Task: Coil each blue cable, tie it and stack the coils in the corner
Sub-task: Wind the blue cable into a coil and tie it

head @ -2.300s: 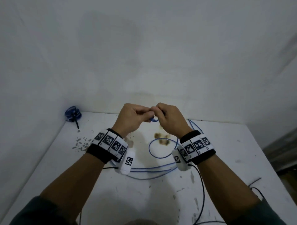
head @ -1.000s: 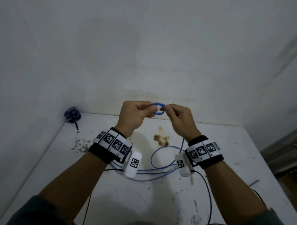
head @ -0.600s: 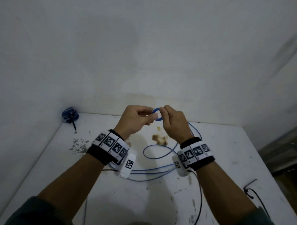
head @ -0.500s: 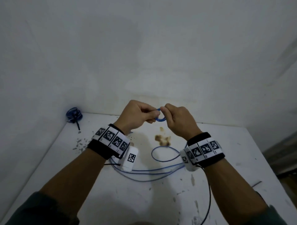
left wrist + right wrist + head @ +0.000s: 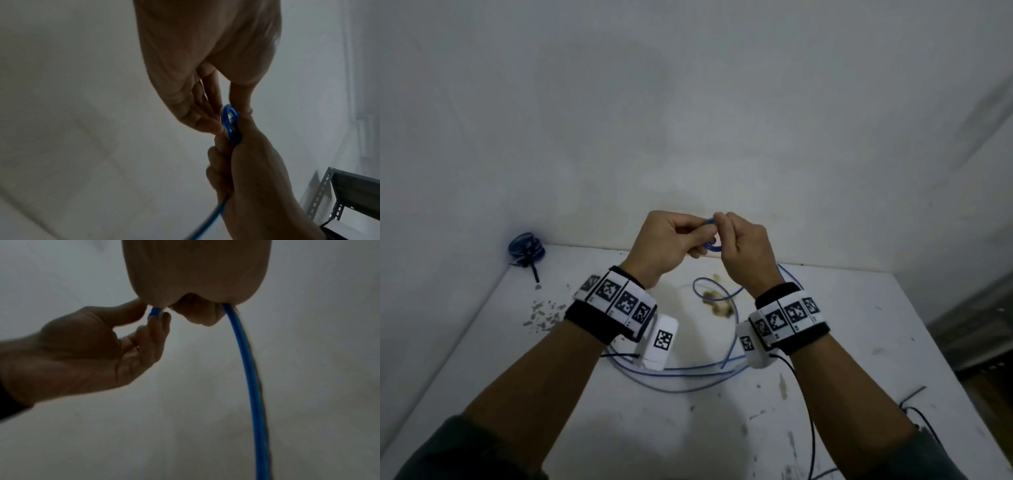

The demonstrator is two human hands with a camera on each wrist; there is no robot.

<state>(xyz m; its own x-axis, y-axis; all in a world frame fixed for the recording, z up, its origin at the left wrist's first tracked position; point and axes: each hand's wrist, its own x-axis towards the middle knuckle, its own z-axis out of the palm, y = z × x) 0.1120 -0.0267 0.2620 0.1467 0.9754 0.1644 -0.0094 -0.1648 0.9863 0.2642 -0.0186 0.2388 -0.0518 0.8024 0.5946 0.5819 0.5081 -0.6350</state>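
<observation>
No words, brand names or numbers are readable anywhere here. The only markings are black-and-white square code tags: a row of them on the left wristband (image 5: 616, 301), another row on the right wristband (image 5: 787, 317), and one each on the white camera housings (image 5: 662, 341) beneath the wrists. Patterns only, no lettering.

We see our left hand (image 5: 197, 68) reach down from the top, its fingertips (image 5: 207, 125) pinching a small loop of blue cable (image 5: 230, 123). Our right hand (image 5: 251, 175) grips that cable just below the loop. Right of it stands a grey metal rack (image 5: 349, 191).
</observation>
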